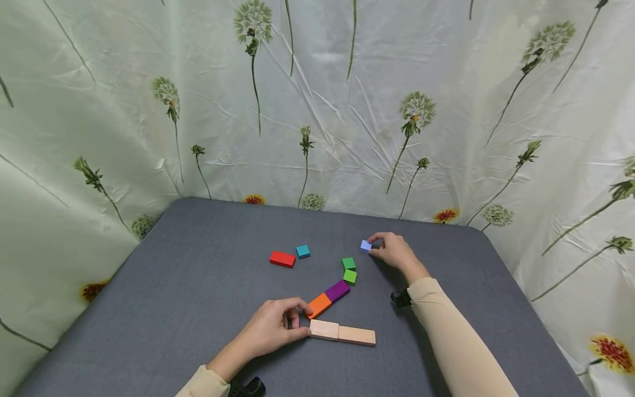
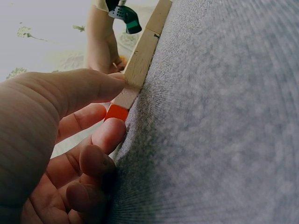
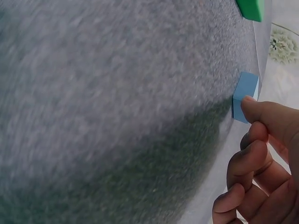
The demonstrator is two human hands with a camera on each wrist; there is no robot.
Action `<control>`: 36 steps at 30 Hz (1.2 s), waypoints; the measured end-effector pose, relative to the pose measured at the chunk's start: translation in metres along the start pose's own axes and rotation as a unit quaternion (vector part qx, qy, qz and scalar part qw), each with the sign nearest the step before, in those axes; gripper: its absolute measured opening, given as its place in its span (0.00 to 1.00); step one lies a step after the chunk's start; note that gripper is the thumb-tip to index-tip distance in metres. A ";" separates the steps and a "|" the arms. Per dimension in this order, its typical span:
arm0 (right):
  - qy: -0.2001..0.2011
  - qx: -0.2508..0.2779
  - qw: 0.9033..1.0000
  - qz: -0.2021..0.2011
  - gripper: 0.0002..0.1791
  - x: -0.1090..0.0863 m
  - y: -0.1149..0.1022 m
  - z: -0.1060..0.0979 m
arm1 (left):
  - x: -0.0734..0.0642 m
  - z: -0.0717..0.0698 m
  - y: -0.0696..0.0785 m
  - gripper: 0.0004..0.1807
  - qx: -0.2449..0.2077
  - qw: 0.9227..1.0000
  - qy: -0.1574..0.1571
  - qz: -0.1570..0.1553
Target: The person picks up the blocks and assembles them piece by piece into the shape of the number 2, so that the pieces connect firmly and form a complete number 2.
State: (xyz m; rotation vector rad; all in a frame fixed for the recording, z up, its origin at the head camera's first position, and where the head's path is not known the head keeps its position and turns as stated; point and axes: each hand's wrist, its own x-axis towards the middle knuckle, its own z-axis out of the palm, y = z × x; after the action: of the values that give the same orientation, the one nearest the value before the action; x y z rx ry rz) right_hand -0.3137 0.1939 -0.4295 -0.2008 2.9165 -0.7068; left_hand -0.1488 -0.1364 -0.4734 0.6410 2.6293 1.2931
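My right hand [image 1: 394, 251] pinches a small light-blue block [image 1: 366, 246] between thumb and finger at the far right. In the right wrist view the thumb lies on one face of this blue block [image 3: 244, 93]. My left hand [image 1: 273, 325] holds the near corner of a row of blocks. Its index fingertip is at the end of an orange block [image 1: 319, 305], its thumb at the end of a plain wooden block [image 1: 324, 329]. The left wrist view shows the thumb against the wood [image 2: 138, 63] and fingertips around the orange end [image 2: 117, 112].
A second plain wooden block [image 1: 357, 336] continues the near row. From the orange block, a purple block [image 1: 337, 291], a light-green cube [image 1: 350, 277] and a darker green cube [image 1: 349, 263] curve away. Farther left lie a red block [image 1: 282, 259] and a teal cube [image 1: 303, 251].
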 end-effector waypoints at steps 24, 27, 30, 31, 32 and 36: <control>-0.019 -0.020 0.999 -0.026 0.17 0.004 -0.023 0.006 | 0.001 0.002 -0.002 0.15 0.000 1.000 0.000 -0.006; -0.021 -0.023 0.999 -0.031 0.17 0.004 -0.024 0.006 | 0.001 0.002 -0.002 0.15 0.000 1.000 -0.001 -0.006; -0.023 -0.027 0.999 -0.037 0.17 0.004 -0.026 0.008 | 0.000 0.002 -0.002 0.15 0.001 1.000 -0.001 -0.008; -0.024 -0.029 0.999 -0.040 0.17 0.004 -0.026 0.008 | 0.000 0.002 -0.002 0.15 0.001 1.000 -0.001 -0.009; -0.024 -0.032 0.998 -0.043 0.17 0.005 -0.026 0.009 | 0.000 0.002 -0.002 0.15 0.002 1.000 -0.001 -0.009; -0.025 -0.037 0.998 -0.051 0.17 0.005 -0.027 0.011 | 0.000 0.002 -0.003 0.15 0.001 1.000 -0.002 -0.010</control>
State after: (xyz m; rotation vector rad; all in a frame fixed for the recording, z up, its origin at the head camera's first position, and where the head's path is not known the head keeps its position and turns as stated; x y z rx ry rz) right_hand -0.3143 0.1643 -0.4274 -0.3731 2.9048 -0.5991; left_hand -0.1490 -0.1365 -0.4766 0.6149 2.6276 1.2834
